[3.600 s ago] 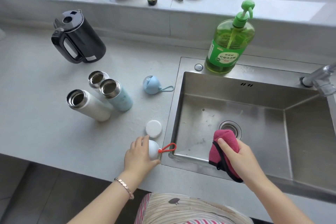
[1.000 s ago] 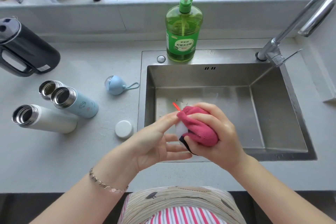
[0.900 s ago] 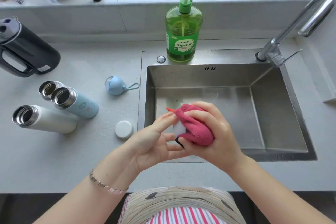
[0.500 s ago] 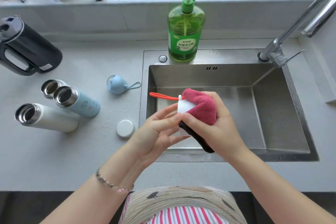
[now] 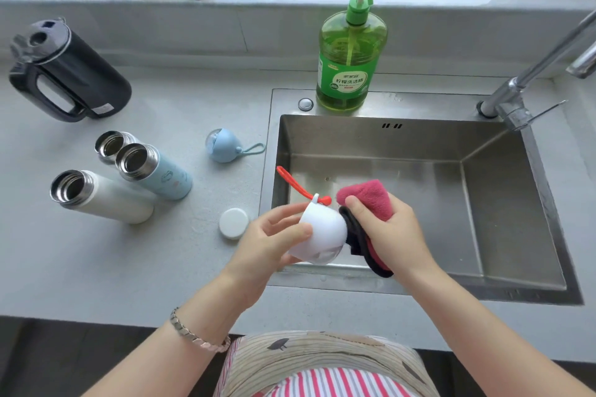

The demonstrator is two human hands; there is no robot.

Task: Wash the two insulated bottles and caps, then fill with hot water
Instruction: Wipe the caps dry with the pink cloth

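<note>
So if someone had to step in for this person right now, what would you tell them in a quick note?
Left hand grips the white cap with the red strap, over the front edge of the sink. Right hand holds the pink cloth against it.
White bottle and blue bottle are open on the counter left of the sink; blue cap and a small white lid lie near them.
Done: bottles uncapped, white cap under the cloth.
Left, as far as I can see: blue cap, lid, both bottles, then hot water, probably from the black kettle.
</note>
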